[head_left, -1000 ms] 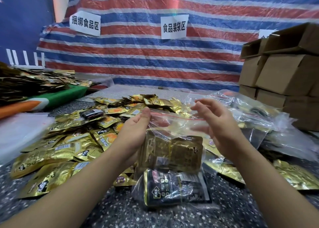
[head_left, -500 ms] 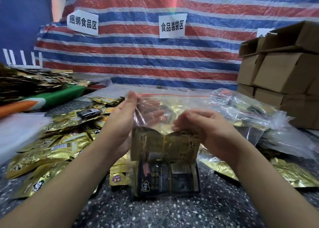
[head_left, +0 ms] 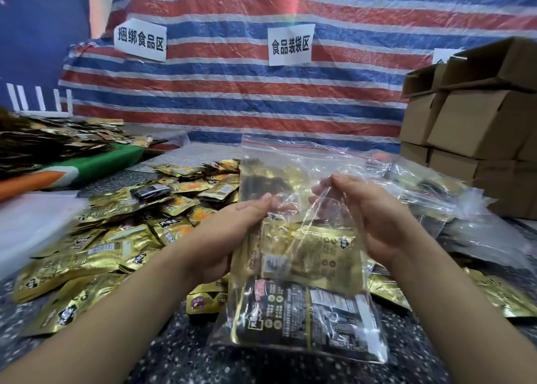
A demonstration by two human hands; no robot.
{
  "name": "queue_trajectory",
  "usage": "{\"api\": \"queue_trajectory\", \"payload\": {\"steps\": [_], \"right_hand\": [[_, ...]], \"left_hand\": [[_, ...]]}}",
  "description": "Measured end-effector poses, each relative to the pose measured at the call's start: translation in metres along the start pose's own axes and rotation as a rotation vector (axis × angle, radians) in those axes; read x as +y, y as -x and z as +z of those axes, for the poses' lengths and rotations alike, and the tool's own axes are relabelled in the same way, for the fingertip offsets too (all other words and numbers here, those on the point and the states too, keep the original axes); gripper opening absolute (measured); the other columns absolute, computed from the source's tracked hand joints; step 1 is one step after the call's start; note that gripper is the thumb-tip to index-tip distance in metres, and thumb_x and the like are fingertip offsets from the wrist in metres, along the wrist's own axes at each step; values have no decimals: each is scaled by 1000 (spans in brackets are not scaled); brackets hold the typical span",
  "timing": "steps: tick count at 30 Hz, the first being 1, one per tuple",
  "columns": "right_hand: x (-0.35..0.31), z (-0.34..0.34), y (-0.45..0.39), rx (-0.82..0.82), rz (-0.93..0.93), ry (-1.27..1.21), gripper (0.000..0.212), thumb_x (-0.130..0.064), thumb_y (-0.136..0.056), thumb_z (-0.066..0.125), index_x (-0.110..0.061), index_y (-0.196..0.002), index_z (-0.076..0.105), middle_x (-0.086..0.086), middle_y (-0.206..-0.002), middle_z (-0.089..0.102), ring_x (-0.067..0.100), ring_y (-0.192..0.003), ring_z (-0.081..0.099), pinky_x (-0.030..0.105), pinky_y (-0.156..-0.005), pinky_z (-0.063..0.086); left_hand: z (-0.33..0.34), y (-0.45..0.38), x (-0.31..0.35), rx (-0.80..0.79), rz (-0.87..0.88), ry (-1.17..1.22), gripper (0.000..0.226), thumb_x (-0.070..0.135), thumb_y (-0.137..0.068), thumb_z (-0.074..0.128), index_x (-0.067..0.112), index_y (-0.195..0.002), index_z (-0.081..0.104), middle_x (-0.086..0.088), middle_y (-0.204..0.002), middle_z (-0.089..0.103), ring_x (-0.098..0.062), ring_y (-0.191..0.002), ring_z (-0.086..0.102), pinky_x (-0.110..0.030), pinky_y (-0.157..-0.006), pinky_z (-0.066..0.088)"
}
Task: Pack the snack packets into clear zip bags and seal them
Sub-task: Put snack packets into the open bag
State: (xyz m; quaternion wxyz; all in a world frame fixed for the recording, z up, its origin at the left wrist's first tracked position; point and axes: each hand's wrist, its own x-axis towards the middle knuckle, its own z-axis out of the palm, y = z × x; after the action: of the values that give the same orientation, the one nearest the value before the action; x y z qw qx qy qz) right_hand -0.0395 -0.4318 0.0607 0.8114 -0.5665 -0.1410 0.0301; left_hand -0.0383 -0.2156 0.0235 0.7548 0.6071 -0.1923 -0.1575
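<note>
- Head view: a clear zip bag (head_left: 302, 215) stands upright in the middle of the speckled table (head_left: 180, 351), its red-lined zip strip at the top and its lower end resting on the tabletop.
- Inside the bag, a gold snack packet (head_left: 308, 253) sits above a black snack packet (head_left: 305, 317); both fill the lower half, and the upper half of the bag is loose, crinkled film.
- The left hand (head_left: 229, 235) holds the bag's left edge about halfway up, thumb at the front and fingers wrapped behind the film.
- The right hand (head_left: 369, 212) grips the right side at about the same height, fingers curled and pinching a fold of the film.
- To the left of the bag, a heap of loose gold packets (head_left: 122, 232) covers the table, with a single black packet (head_left: 151, 192) lying on top near the back.
- One small gold packet (head_left: 206, 299) lies just beside the bag's lower left corner, under the left wrist.
- To the right, behind the right hand, a pile of filled clear bags (head_left: 436, 192) lies on the table.
- Cardboard boxes (head_left: 476, 122) are stacked at the far right.
- A red, white and blue striped tarp (head_left: 261, 99) hangs behind the table, with two white paper signs (head_left: 291, 44) bearing Chinese writing fixed to it.
</note>
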Motion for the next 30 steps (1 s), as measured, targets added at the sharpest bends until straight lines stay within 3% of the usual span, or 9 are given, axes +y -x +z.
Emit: {"api": "queue_trajectory", "payload": {"steps": [6, 9, 11, 15, 18, 21, 25, 30], "right_hand": [[12, -7, -4, 14, -10, 136, 14, -15, -91, 57, -4, -90, 67, 8, -78, 72, 24, -77, 73, 29, -62, 58], [12, -10, -6, 35, -39, 141, 20, -16, -77, 66, -6, -94, 71, 10, -82, 74, 26, -79, 73, 32, -65, 60], [12, -12, -7, 29, -73, 155, 18, -16, -75, 67, -8, -89, 77, 11, -83, 74, 26, -80, 73, 31, -67, 60], [16, -15, -8, -26, -103, 169, 18, -20, -78, 67, -10, -87, 79, 12, -86, 74, 26, -83, 72, 31, -71, 59], [18, -15, -8, -28, -100, 162, 19, -26, -80, 69, -10, -85, 79, 14, -88, 74, 26, -82, 72, 31, -70, 59], [19, -17, -10, 47, -146, 198, 14, -18, -77, 69, -10, -81, 79, 12, -81, 75, 22, -73, 72, 25, -62, 57], [19, -22, -12, 100, -194, 246, 12, -11, -72, 70, -11, -80, 79, 13, -80, 75, 21, -70, 73, 22, -57, 55], [20, -26, -13, 102, -247, 331, 12, -19, -75, 72, -16, -83, 80, 12, -82, 76, 22, -72, 74, 22, -58, 55]], "left_hand": [[0, -1, -9, 100, 24, -209, 28, 32, -96, 52, 18, -95, 77, -4, -78, 75, -17, -68, 71, -30, -60, 60], [-1, -5, -6, 231, 147, -282, 28, 34, -93, 53, 14, -98, 71, -5, -92, 77, -23, -85, 72, -37, -76, 57], [-4, -6, -1, 299, 223, -221, 33, 39, -88, 52, 11, -98, 69, -7, -93, 77, -27, -85, 74, -34, -69, 58], [-5, -4, 4, 375, 264, -163, 28, 33, -96, 50, 11, -96, 67, -6, -87, 77, -23, -71, 74, -28, -53, 56], [-4, -5, 3, 418, 316, -203, 27, 28, -101, 47, 12, -94, 67, -2, -79, 76, -18, -66, 72, -24, -53, 55], [-6, -5, 1, 459, 347, -230, 26, 21, -103, 45, 12, -93, 67, 1, -72, 75, -14, -63, 71, -21, -54, 54], [-6, -8, -2, 469, 326, -256, 24, 18, -103, 47, 16, -94, 69, 4, -76, 74, -17, -66, 72, -24, -55, 54], [-7, -6, -2, 474, 356, -232, 25, 27, -101, 49, 14, -95, 69, 1, -75, 74, -17, -64, 72, -22, -54, 54]]}}
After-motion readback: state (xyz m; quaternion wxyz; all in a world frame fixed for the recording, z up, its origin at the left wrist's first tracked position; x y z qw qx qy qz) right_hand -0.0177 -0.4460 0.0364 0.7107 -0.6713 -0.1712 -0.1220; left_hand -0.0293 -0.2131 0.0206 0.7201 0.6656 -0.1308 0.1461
